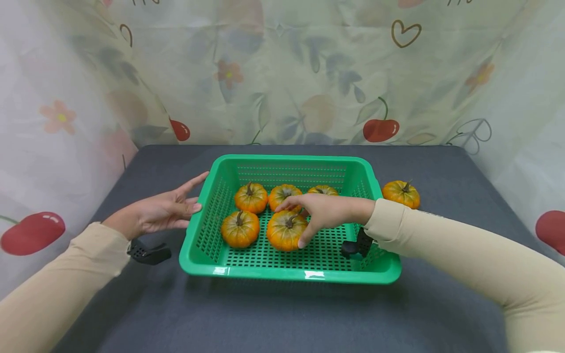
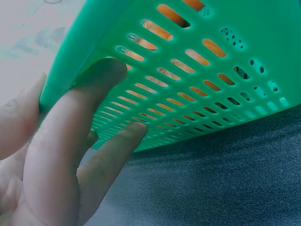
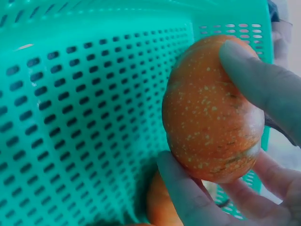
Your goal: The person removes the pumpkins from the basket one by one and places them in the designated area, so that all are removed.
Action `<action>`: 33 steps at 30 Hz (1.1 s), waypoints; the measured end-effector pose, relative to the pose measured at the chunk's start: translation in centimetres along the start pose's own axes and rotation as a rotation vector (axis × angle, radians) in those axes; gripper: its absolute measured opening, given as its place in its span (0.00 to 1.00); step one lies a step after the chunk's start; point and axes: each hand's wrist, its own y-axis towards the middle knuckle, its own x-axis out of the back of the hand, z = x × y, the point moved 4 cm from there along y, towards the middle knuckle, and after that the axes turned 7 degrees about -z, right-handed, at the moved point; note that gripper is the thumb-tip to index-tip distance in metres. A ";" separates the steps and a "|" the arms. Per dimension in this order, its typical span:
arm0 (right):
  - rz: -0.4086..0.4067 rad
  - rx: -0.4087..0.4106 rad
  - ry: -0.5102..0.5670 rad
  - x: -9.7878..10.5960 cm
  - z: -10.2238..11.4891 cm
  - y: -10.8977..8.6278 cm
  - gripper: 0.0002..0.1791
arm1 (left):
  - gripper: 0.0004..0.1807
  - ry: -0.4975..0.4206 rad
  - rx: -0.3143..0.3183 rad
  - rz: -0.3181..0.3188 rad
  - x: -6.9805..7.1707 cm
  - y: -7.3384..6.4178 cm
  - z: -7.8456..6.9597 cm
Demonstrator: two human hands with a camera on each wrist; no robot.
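Currently, right hand (image 1: 324,212) grasping a pumpkin (image 1: 282,233) inside the basket (image 1: 265,273), nearer row; can't tell if it's raised. Second pumpkin (image 1: 240,233) just left of it, apart. Left hand (image 1: 163,212) not clenched, fingers extended against the basket's left rim. Three more pumpkins (image 1: 250,200) in the row behind. Sixth pumpkin (image 1: 399,195) outside, just beside the right rim, on the counter (image 1: 441,171). Patterned curtain (image 1: 282,73) at the back.

The dark grey worktop (image 1: 282,318) is enclosed at the back and sides by pale curtains (image 1: 441,73). Orange flowers (image 1: 229,73), grey-blue leaves (image 1: 348,78) and red cherries (image 1: 381,130) are printed across them. At the back, a brown heart (image 1: 405,34) is outlined at upper right, with one cherry set below it.
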 end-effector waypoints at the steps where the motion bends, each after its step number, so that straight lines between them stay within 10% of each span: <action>1: -0.012 0.006 -0.005 0.3 0.1 -0.2 0.45 | 0.46 -0.001 0.000 0.000 0.0 0.0 0.0; 33: -0.383 -0.050 0.107 10.2 -0.4 -8.8 0.41 | 0.46 -0.011 -0.010 0.036 0.0 -0.1 0.0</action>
